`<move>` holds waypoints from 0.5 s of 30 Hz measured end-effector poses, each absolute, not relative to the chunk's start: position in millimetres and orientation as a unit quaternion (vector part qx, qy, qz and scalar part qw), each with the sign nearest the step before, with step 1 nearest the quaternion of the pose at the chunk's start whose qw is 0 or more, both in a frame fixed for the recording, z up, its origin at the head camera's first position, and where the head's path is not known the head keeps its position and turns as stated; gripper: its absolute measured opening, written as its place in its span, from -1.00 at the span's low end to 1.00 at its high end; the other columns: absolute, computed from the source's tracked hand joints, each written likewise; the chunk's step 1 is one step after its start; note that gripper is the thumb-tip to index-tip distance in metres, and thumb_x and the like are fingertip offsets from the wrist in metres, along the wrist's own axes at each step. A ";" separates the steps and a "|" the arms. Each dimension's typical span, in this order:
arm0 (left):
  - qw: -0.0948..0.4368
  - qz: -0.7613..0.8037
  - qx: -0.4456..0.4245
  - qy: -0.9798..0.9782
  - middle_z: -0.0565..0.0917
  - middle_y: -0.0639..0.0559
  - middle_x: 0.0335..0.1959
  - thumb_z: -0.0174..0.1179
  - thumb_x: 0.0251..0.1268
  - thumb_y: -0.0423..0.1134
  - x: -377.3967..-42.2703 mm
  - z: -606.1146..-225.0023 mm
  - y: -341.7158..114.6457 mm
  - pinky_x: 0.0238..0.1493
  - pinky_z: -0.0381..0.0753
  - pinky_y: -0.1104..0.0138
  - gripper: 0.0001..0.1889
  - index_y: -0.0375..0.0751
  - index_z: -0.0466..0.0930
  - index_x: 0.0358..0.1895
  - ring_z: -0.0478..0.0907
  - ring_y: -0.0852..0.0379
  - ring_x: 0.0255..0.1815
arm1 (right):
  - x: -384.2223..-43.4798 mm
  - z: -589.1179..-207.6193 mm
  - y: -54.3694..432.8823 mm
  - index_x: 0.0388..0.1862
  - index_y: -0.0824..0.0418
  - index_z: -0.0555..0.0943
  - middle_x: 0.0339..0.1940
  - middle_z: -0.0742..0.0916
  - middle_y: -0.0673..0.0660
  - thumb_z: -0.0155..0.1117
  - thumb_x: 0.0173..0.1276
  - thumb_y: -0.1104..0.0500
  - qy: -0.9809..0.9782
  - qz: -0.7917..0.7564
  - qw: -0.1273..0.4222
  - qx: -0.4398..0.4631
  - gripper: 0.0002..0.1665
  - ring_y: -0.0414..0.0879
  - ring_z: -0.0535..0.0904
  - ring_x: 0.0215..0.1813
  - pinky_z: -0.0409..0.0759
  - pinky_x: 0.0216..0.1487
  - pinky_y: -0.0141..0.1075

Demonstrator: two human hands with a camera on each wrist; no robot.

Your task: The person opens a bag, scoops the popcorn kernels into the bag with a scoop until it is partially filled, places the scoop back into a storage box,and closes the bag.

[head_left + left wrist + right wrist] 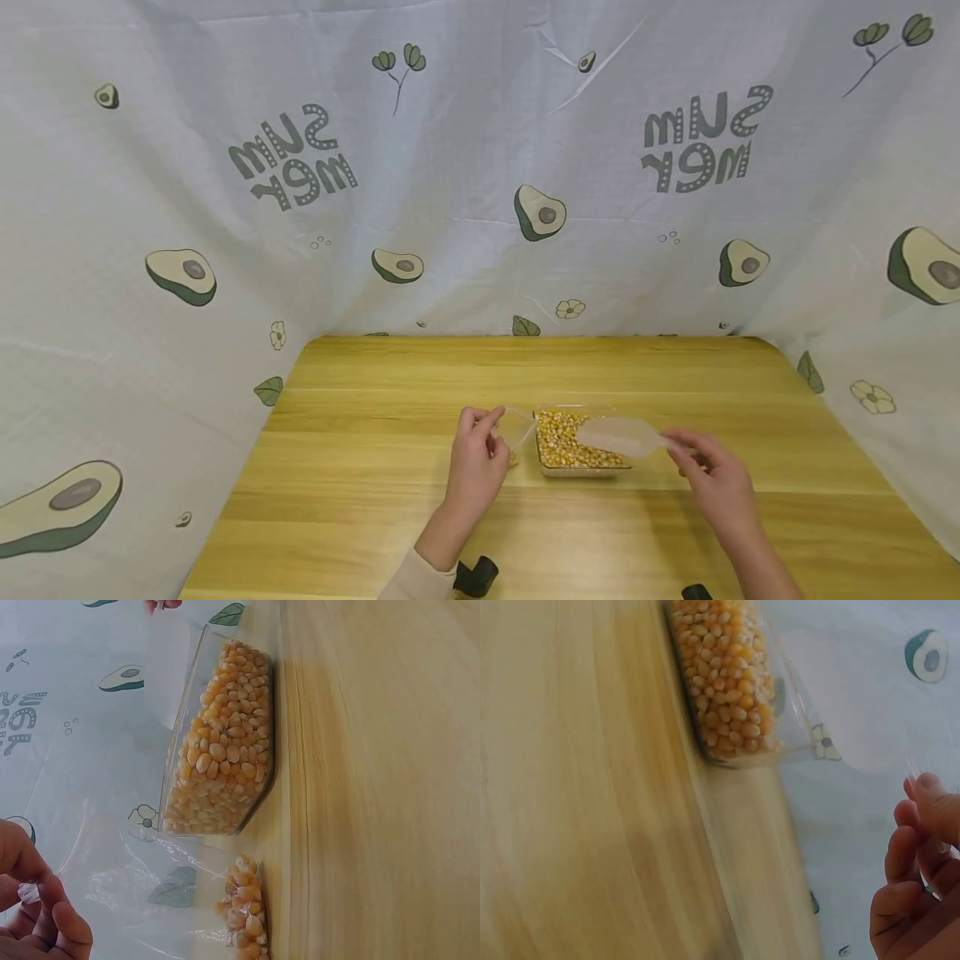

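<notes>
A clear rectangular container [585, 472] filled with yellow corn kernels [558, 437] stands on the table. My left hand [477, 458], just left of it, pinches the edge of a clear plastic bag [127, 877]. A small heap of kernels [246, 911] lies at the bottom of that bag. From the right, my right hand [716, 483] grips the handle of a translucent white scoop [622, 435]. The scoop's bowl is over the right part of the container; whether it touches the kernels is hard to tell.
The wood-grain table [360, 500] carries the container and bag. A pale curtain [465, 167] printed with avocados hangs behind the table and along both sides. Black wrist-mount parts [477, 577] show near the bottom of the head view.
</notes>
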State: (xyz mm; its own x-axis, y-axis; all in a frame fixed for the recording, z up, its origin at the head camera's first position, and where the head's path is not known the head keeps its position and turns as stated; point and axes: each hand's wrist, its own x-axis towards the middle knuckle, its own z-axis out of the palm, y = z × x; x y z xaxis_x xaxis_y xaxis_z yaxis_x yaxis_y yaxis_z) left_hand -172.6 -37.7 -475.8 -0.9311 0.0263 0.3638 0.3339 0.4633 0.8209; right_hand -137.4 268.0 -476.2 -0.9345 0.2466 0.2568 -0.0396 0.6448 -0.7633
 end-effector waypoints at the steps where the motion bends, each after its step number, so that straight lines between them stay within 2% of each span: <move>1: 0.152 -0.507 -0.107 -0.842 0.44 -0.05 -0.17 0.12 0.17 -0.61 -172.4 -475.8 -37.9 -0.49 0.34 0.54 -0.55 -0.39 0.61 0.17 0.23 0.38 -0.49 | -137.5 -476.8 268.0 0.03 0.16 0.70 -0.33 0.66 -0.25 0.26 0.45 0.11 -0.895 0.404 0.180 -0.052 -0.74 -0.43 0.50 -0.38 0.47 -0.54 -0.40; 3: 0.153 -0.506 -0.107 -0.842 0.44 -0.05 -0.17 0.12 0.17 -0.62 -172.4 -476.2 -38.2 -0.50 0.34 0.54 -0.55 -0.38 0.62 0.17 0.23 0.38 -0.49 | -137.5 -477.8 267.8 -0.01 0.14 0.72 -0.28 0.64 -0.33 0.29 0.42 0.16 -0.902 0.383 0.195 -0.042 -0.78 -0.50 0.48 -0.37 0.48 -0.55 -0.41; 5: 0.153 -0.506 -0.107 -0.842 0.44 -0.05 -0.17 0.12 0.18 -0.62 -172.4 -476.7 -38.3 -0.50 0.34 0.54 -0.55 -0.38 0.62 0.17 0.23 0.38 -0.49 | -137.4 -477.9 267.4 -0.02 0.12 0.72 -0.25 0.64 -0.32 0.31 0.40 0.20 -0.909 0.361 0.206 -0.033 -0.79 -0.57 0.44 -0.34 0.47 -0.53 -0.43; 11: 0.151 -0.510 -0.111 -0.839 0.44 -0.06 -0.16 0.11 0.19 -0.61 -172.7 -477.9 -38.4 -0.50 0.33 0.54 -0.55 -0.37 0.61 0.18 0.23 0.38 -0.50 | -139.4 -474.6 265.2 -0.04 0.14 0.73 -0.21 0.72 0.10 0.34 0.36 0.25 -0.919 0.320 0.230 0.003 -0.79 -0.64 0.39 -0.31 0.49 -0.47 -0.45; 15: 0.155 -0.509 -0.109 -0.839 0.45 -0.06 -0.17 0.11 0.18 -0.62 -172.3 -478.8 -38.8 -0.49 0.34 0.54 -0.54 -0.36 0.61 0.18 0.23 0.37 -0.49 | -141.6 -472.9 264.4 0.00 0.16 0.72 -0.22 0.73 0.12 0.36 0.34 0.24 -0.921 0.312 0.232 0.011 -0.74 -0.62 0.39 -0.32 0.50 -0.50 -0.43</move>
